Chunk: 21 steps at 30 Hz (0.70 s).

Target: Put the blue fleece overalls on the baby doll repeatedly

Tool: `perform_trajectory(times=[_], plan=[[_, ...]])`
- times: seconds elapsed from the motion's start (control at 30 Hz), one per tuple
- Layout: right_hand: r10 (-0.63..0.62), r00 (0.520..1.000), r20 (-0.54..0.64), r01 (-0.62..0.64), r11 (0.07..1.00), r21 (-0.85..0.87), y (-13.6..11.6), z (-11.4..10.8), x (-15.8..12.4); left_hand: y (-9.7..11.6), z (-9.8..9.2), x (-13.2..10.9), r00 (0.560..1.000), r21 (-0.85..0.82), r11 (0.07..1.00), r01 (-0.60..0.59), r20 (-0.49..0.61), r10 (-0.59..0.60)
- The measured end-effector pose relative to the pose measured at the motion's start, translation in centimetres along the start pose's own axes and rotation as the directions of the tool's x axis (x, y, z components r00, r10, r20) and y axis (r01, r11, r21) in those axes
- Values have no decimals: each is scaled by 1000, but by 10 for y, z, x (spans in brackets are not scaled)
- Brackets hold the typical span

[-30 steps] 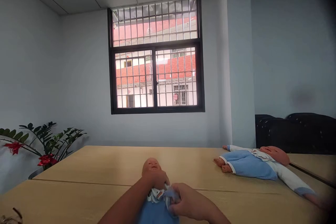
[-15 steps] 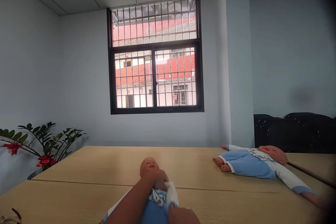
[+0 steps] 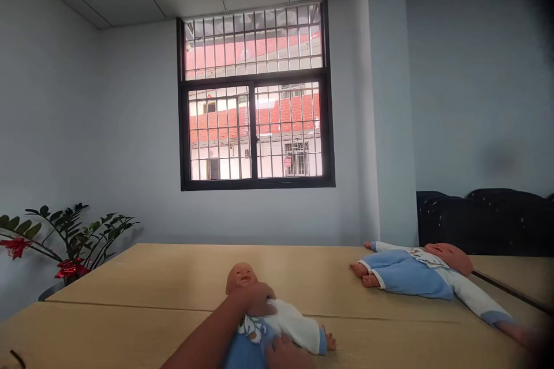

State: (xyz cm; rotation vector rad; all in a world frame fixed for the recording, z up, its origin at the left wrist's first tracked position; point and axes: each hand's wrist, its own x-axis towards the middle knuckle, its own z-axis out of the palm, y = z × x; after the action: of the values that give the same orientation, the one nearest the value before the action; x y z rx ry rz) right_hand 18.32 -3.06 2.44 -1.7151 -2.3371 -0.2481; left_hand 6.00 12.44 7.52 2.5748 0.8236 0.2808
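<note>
A baby doll point(image 3: 253, 343) in a blue and white outfit lies face up on the table in front of me, its head pointing away. My left hand point(image 3: 259, 298) is wrapped over the doll's upper chest and shoulder, just below the chin. The doll's white sleeve point(image 3: 294, 323) stretches out to the right, with its small hand showing past the blue cuff. My right hand point(image 3: 288, 353) rests against the doll's blue clothing at its side, below that sleeve. Its fingers are blurred and partly cut off by the bottom edge. The doll's legs are out of view.
A second doll point(image 3: 415, 277) in similar clothes lies on its back at the right of the wooden table point(image 3: 173, 277). A potted plant point(image 3: 71, 242) with red bows stands at the left. Black chairs point(image 3: 485, 222) are behind at the right, and a barred window point(image 3: 255, 127) is ahead.
My right hand has let go of the doll's sleeve cuff and moved down to its side. The doll's arm now extends to the right with its hand out. My left hand stays on the upper chest.
</note>
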Motion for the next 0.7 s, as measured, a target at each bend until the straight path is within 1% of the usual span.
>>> perform_trajectory(times=[0.1, 0.17, 0.23, 0.27, 0.33, 0.4, 0.43, 0.47, 0.5, 0.57, 0.63, 0.7], plan=[[-41, 987, 154, 37, 999, 28, 11, -14, 9, -4, -7, -27, 992, -67, 998, -6, -125, -3], [-46, 979, 199, 22, 993, 120, 20, -23, 9, -13, -9, -53, 979, -106, 994, -12, -204, -10], [-20, 985, 172, -21, 972, 233, 29, -28, 7, -29, -8, -81, 967, -150, 989, 16, -249, -53], [-5, 992, 128, -31, 958, 284, 32, -28, 8, -38, -6, -94, 959, -164, 985, 55, -267, -98], [12, 1000, 2, -11, 929, 369, 35, -26, 15, -53, 1, -113, 938, -199, 970, 138, -288, -192], [12, 992, -125, 45, 897, 440, 33, -20, 27, -64, 10, -123, 918, -237, 954, 185, -305, -254], [16, 986, -163, 64, 878, 475, 31, -15, 33, -67, 14, -125, 913, -254, 948, 191, -310, -266], [32, 984, -175, 62, 860, 507, 30, -10, 40, -68, 17, -126, 910, -270, 945, 185, -317, -268], [57, 985, -162, 39, 846, 533, 30, -4, 46, -68, 20, -127, 908, -287, 943, 169, -328, -262], [102, 990, -98, -32, 837, 547, 33, 8, 53, -68, 22, -128, 905, -340, 933, 115, -351, -240], [133, 990, -48, -91, 857, 507, 40, 19, 53, -68, 21, -132, 908, -401, 914, 70, -354, -225], [140, 990, -33, -111, 889, 444, 48, 25, 49, -67, 19, -138, 917, -430, 900, 66, -328, -224]])
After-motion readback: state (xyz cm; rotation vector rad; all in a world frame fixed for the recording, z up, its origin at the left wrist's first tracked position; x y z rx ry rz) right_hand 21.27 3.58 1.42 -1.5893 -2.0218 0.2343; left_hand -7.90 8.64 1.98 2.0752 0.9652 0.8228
